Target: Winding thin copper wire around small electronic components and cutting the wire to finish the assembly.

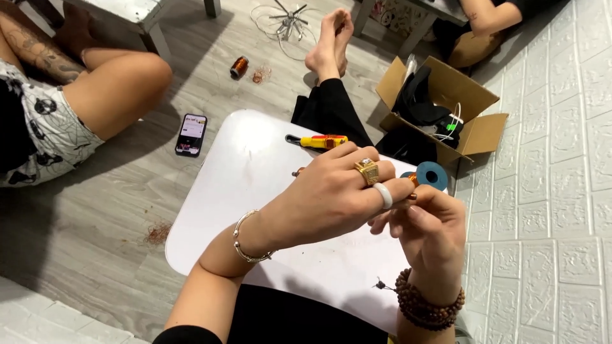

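Over the white worktop (255,191) our left hand (331,197), wearing two rings, and right hand (430,232) pinch together around a small copper-orange coil (413,180), mostly hidden by our fingers, just beside a blue spool (435,173).

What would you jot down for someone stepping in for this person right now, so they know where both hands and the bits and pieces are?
Left hand: raised over the white tabletop, fingers curled, wearing two rings, pinching at a small copper-coloured piece.
Right hand: meets the left from below and grips the same piece; how firmly, I cannot tell.
A blue round spool lies just behind the hands.
A yellow and red screwdriver lies on the tabletop's far edge.
A copper wire spool lies on the grey floor, a black phone nearer.
An open cardboard box sits to the right.
Work on the small piece looks mid-way; nothing looks set aside as finished.
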